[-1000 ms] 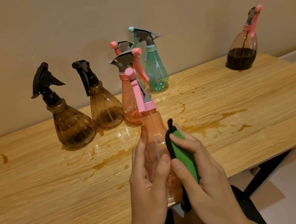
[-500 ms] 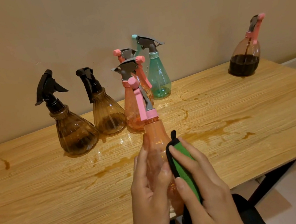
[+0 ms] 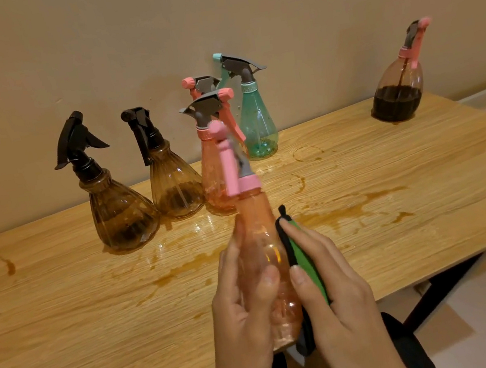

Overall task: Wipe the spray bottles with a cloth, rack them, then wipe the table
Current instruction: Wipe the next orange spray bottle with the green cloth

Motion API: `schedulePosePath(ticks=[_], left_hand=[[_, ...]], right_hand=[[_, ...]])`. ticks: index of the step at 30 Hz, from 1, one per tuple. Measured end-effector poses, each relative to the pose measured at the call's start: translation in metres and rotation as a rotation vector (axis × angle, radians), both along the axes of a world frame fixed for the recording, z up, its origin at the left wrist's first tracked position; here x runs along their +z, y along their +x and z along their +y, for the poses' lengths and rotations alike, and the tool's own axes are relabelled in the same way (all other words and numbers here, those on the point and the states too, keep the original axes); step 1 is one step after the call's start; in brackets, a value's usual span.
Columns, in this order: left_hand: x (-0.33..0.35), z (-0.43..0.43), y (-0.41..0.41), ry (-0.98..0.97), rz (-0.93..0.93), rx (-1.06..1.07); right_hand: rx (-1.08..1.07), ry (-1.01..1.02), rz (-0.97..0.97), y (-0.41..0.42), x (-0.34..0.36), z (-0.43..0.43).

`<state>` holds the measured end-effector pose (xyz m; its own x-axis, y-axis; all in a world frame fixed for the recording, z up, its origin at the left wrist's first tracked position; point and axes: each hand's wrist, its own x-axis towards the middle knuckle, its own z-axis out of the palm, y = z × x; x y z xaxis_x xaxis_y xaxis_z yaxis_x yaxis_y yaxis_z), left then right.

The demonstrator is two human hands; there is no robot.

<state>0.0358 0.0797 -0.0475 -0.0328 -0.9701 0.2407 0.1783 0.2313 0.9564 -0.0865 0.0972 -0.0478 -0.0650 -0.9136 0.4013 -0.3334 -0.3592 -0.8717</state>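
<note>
Holds pink spray bottle point(image 3: 258, 238) upright above near edge of counter point(image 3: 95, 302), left hand point(image 3: 242, 311) fingers wrapped round its left side. Presses green cloth point(image 3: 303, 261) to its right flank, right hand point(image 3: 338, 289) fingers clamped on it. Same grip and cloth spot as a second ago: wiping unfinished, racking waits. Six other bottles point(image 3: 121, 209) stand far behind, among spills point(image 3: 335, 210).

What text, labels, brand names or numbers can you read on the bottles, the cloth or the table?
No readable text anywhere in this view.
On the pink bottle: no label shows.
On the green cloth: no print shows.
On the teal bottle: faint collar marks, too small to read.
On the table: only stains, no writing.
</note>
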Motion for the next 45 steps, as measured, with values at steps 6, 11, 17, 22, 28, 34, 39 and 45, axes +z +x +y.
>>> schedulePosePath(ticks=[6,11,17,22,28,34,39,45], left_hand=[[0.003,-0.001,-0.002,-0.03,-0.022,-0.048],[-0.001,0.0,-0.003,-0.003,0.048,-0.003],[-0.003,0.0,0.0,-0.058,-0.149,-0.02],[-0.002,-0.001,-0.002,-0.055,-0.101,-0.004],[-0.005,0.0,-0.001,-0.029,-0.065,0.057],[-0.002,-0.001,-0.001,-0.056,-0.122,-0.008],[-0.003,-0.002,-0.001,-0.018,0.059,0.02],[-0.001,-0.001,0.001,-0.022,0.02,-0.004]], right_hand=[[0.038,-0.049,0.011,-0.003,0.011,-0.011],[0.017,-0.103,0.101,0.004,-0.009,0.009],[0.09,0.035,-0.127,-0.008,0.006,-0.009],[0.033,-0.126,0.156,-0.004,0.003,-0.001],[-0.028,-0.147,0.156,0.001,-0.009,0.012],[0.065,-0.062,0.025,-0.009,0.012,-0.011],[0.042,-0.192,0.245,-0.005,-0.001,0.001],[0.02,-0.066,0.059,0.004,0.0,0.007]])
